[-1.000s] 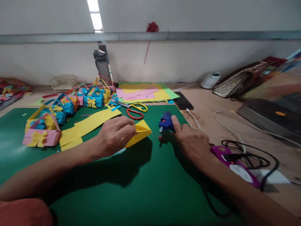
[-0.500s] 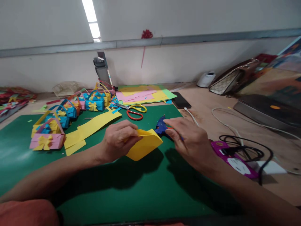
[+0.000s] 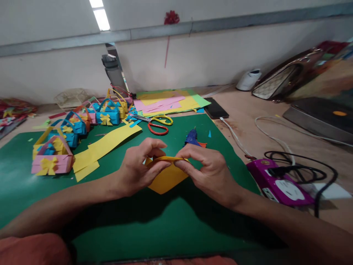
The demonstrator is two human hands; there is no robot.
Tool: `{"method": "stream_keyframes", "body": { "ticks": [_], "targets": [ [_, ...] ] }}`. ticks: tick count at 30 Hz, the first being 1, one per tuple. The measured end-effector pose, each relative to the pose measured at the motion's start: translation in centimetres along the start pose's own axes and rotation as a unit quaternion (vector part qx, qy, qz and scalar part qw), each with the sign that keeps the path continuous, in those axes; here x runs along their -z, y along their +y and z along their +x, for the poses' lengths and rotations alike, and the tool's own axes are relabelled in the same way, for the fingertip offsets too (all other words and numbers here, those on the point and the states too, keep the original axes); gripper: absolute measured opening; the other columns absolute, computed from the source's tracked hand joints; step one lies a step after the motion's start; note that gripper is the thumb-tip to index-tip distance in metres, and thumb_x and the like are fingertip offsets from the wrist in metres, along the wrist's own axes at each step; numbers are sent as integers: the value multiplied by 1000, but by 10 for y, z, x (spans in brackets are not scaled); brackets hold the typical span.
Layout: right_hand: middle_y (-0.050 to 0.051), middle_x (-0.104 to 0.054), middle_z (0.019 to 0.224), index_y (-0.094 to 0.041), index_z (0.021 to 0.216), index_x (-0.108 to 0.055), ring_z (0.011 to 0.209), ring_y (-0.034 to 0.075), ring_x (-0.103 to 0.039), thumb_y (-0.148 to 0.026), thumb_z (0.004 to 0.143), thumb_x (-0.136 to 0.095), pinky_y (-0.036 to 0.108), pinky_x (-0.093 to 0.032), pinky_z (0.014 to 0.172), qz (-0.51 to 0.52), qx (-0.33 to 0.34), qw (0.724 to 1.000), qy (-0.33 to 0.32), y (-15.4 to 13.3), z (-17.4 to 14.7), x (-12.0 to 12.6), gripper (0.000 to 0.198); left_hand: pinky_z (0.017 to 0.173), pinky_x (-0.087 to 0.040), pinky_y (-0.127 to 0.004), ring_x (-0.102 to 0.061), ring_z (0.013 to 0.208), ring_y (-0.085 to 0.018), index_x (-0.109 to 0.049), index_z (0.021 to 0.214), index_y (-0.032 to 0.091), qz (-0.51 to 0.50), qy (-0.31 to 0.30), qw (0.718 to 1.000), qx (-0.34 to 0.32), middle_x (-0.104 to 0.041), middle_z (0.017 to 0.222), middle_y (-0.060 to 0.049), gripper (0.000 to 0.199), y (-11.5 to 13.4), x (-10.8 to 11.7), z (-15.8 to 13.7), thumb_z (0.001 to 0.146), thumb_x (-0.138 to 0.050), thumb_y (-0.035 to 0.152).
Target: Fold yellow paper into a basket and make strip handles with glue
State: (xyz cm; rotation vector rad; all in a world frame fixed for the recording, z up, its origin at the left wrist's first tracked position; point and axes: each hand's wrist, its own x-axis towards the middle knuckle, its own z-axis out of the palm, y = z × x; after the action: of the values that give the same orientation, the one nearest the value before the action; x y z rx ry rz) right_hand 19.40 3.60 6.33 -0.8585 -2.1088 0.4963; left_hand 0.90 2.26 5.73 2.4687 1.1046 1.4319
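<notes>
My left hand (image 3: 138, 165) and right hand (image 3: 206, 169) pinch the folded yellow paper piece (image 3: 165, 178) along its top edge; bare green cutting mat (image 3: 165, 228) lies open below; blue glue gun (image 3: 192, 137) just behind.

— Where is the folded paper (image 3: 165, 176)?

— On the mat (image 3: 171, 224), in the middle, held between both hands.

— And the glue gun (image 3: 192, 137)?

— Just behind the folded paper. The scissors (image 3: 156, 124) lie farther back.

— The baskets (image 3: 71, 125)?

— Left of the folded paper, well apart. The power strip (image 3: 278, 180) lies right of it, off the mat.
</notes>
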Motion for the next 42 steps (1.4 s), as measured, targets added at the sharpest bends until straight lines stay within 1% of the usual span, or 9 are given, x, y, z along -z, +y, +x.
{"method": "stream_keyframes", "body": {
  "ticks": [4,7,12,16,21,26,31,37,42],
  "targets": [
    [-1,-63,67,-18,71,-62,63,10,-57,-17,80,-60,22,-43,60,11,3,1000,7,0,-1,0,9,55,-47,-17,-58,56,-8,-64,81,12,-68,-79,994,20,-66,64,-2,11,3,5,5,83,-61,22],
    [-1,-64,67,-19,72,-63,64,10,-58,-17,80,-60,24,-44,63,19,5,1000,6,-1,-2,0,9,51,-43,-17,-54,53,-7,-66,77,11,-107,-108,987,57,-65,61,-2,12,6,7,8,83,-60,19],
    [-2,-64,67,-19,72,-61,64,10,-58,-16,81,-59,24,-45,65,21,18,999,25,-5,-4,0,9,52,-43,-17,-55,55,-8,-66,73,11,-138,-112,981,82,-64,61,-2,11,7,9,9,81,-60,17],
    [-3,-61,63,-18,70,-59,60,9,-56,-14,82,-57,26,-44,68,-7,67,997,32,-6,-3,1,12,54,-44,-18,-56,57,-9,-65,72,11,-148,-126,976,95,-64,63,-3,11,7,7,8,81,-60,16],
    [-3,-61,62,-17,71,-57,59,9,-55,-12,82,-55,29,-43,74,-41,88,995,31,-4,-3,0,13,56,-44,-19,-55,58,-9,-64,72,11,-153,-132,976,80,-63,63,-3,12,8,7,9,82,-58,15],
    [-2,-61,64,-17,73,-58,61,9,-54,-13,83,-56,28,-43,73,-14,90,995,37,-3,-3,-3,11,58,-45,-20,-55,60,-10,-64,73,9,-167,-138,973,74,-64,65,-6,12,7,8,9,82,-57,14],
    [-2,-60,63,-17,71,-59,61,9,-53,-16,83,-58,26,-42,68,26,75,997,24,-3,1,-3,11,60,-45,-19,-56,62,-10,-64,74,10,-182,-131,971,84,-65,67,-6,14,5,9,9,83,-57,16],
    [-4,-58,61,-18,66,-57,58,8,-50,-13,81,-57,25,-40,64,31,23,999,8,-7,9,-2,16,59,-42,-18,-52,60,-8,-64,74,11,-138,-136,976,103,-61,65,-2,17,5,12,12,85,-52,16],
    [-3,-62,66,-19,68,-58,62,9,-55,-14,80,-57,23,-42,63,35,-18,999,4,-7,10,-5,13,60,-41,-17,-53,61,-8,-62,71,10,-126,-129,978,104,-61,65,-3,17,4,12,13,84,-51,13]
  ]
}}
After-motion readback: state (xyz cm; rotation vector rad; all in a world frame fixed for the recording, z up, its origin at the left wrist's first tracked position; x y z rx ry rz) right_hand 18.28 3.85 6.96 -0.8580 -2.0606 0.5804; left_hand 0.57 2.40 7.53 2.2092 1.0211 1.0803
